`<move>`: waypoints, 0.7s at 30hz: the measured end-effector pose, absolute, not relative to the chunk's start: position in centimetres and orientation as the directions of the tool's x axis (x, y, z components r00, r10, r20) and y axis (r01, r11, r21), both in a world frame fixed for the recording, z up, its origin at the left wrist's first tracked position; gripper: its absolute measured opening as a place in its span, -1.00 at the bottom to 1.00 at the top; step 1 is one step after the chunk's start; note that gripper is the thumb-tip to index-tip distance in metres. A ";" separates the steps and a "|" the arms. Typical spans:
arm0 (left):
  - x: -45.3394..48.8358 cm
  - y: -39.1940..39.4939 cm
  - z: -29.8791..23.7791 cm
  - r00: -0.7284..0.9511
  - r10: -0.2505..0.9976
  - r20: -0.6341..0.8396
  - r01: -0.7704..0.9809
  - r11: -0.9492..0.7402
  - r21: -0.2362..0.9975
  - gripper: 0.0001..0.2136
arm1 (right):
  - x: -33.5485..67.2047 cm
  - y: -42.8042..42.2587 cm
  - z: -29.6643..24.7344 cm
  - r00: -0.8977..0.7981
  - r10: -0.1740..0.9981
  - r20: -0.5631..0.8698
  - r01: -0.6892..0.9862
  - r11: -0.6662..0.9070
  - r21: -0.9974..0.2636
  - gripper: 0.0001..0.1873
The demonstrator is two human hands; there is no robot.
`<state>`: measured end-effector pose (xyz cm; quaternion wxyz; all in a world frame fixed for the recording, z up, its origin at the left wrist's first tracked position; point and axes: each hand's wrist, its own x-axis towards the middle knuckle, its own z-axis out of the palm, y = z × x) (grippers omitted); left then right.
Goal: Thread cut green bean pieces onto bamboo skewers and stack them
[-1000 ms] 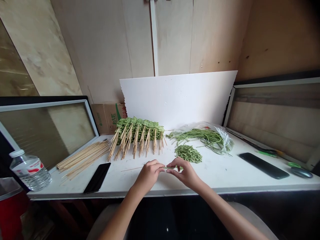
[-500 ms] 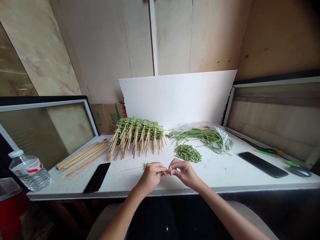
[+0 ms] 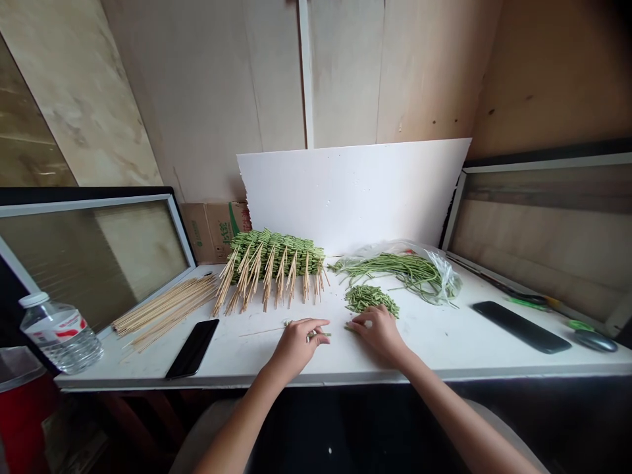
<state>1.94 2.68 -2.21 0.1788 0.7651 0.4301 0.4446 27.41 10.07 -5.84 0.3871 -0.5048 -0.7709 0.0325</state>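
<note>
My left hand (image 3: 296, 342) pinches a thin bamboo skewer (image 3: 261, 332) that carries a few green bean pieces and lies across the white table (image 3: 434, 342). My right hand (image 3: 380, 331) has reached to the near edge of a small heap of cut green bean pieces (image 3: 370, 299), fingers curled over a piece at the heap's edge. Behind the hands a stack of finished bean skewers (image 3: 274, 260) lies in rows, their sticks pointing toward me.
Loose bamboo skewers (image 3: 162, 313) lie at the left beside a black phone (image 3: 192, 349) and a water bottle (image 3: 59, 332). Long uncut beans (image 3: 399, 268) sit on a plastic bag at the right, then a second dark phone (image 3: 521, 326). A white board (image 3: 350, 191) leans behind.
My right hand left the skewer and moved right to the heap of cut pieces. My left hand stayed on the skewer and lowered toward the table.
</note>
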 end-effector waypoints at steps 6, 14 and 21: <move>2.2 2.4 -1.8 0.238 0.748 0.619 0.540 -0.632 0.556 -0.63 | 25.8 7.9 -2.8 -0.274 0.806 0.525 0.555 0.579 -0.598 -0.56; 2.4 2.0 -1.2 0.272 0.691 0.670 0.572 -0.675 0.465 -0.63 | 23.2 4.8 -0.3 -0.459 0.768 0.446 0.253 0.594 -0.763 -0.70; 1.9 2.1 -0.5 0.245 0.700 0.670 0.607 -0.650 0.457 -0.85 | 23.6 5.4 -0.6 -0.329 0.791 0.516 0.257 0.601 -0.757 -0.69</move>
